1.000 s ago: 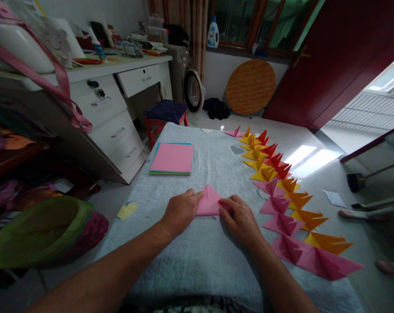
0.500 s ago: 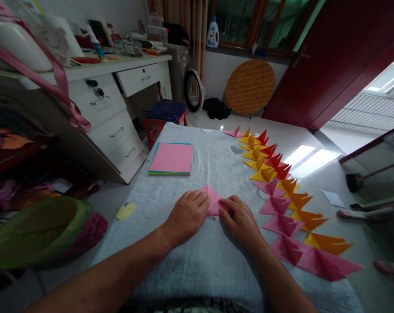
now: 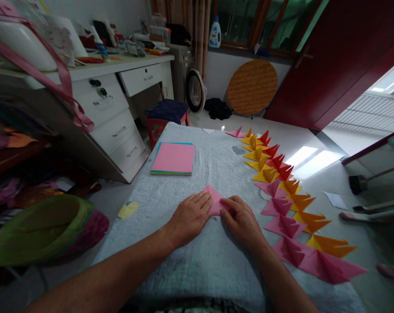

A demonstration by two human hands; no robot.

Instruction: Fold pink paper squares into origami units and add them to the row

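Note:
A pink folded paper triangle (image 3: 215, 200) lies on the pale blue quilted table cover (image 3: 197, 261). My left hand (image 3: 190, 215) lies flat over its left half, fingers stretched out and pressing down. My right hand (image 3: 241, 219) rests on its right edge with the fingers curled, pressing the paper against the cover. Most of the paper is hidden under both hands; only its top point shows.
A stack of coloured paper sheets (image 3: 173, 158), pink on top, lies at the far left of the table. A long row of folded pink, orange, yellow and red paper shapes (image 3: 283, 204) runs along the right edge. A white desk with drawers (image 3: 118, 104) stands to the left.
My left hand has slid to the right over the pink triangle, covering most of it. My right hand has stayed on the right edge.

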